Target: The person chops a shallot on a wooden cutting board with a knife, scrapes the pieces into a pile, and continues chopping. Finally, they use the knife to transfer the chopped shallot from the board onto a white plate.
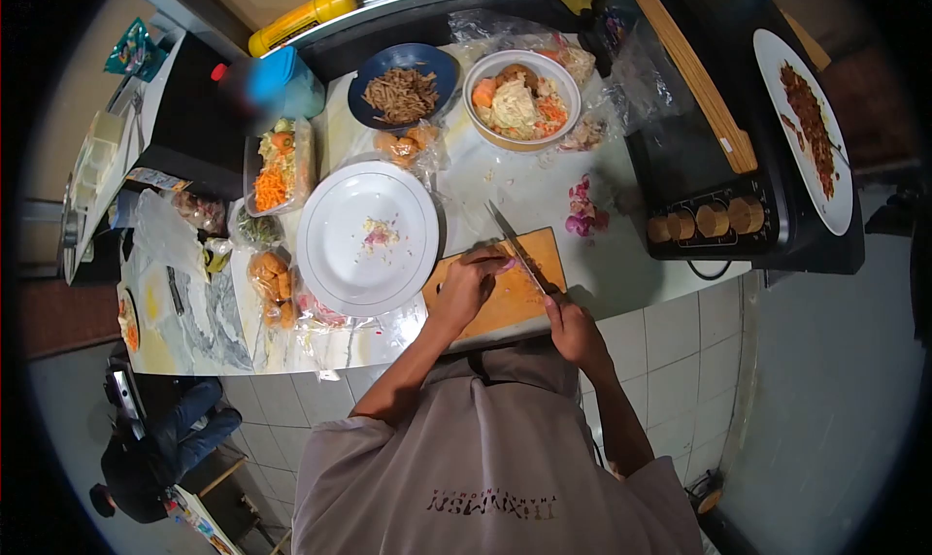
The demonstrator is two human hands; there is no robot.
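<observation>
My right hand (578,334) is wrapped round the handle of a kitchen knife (507,227), its blade slanting away over the wooden cutting board (547,248). Beside the blade, my left hand (468,285) pinches a small pink-purple piece (507,264) that looks like shallot. Small bits lie on the board near the knife. To the left stands a large white plate (335,254) with finely chopped pale and pinkish bits (381,233) in its middle. Peeled shallots (582,210) lie in a small heap on the counter to the right of the board.
At the back are a dark blue bowl (359,108) of brown strips and a white bowl (472,126) of mixed food. A container of vegetables (272,181) and bagged food (272,278) stand left. On the right is a black stove (680,181). A person (146,472) sits lower left.
</observation>
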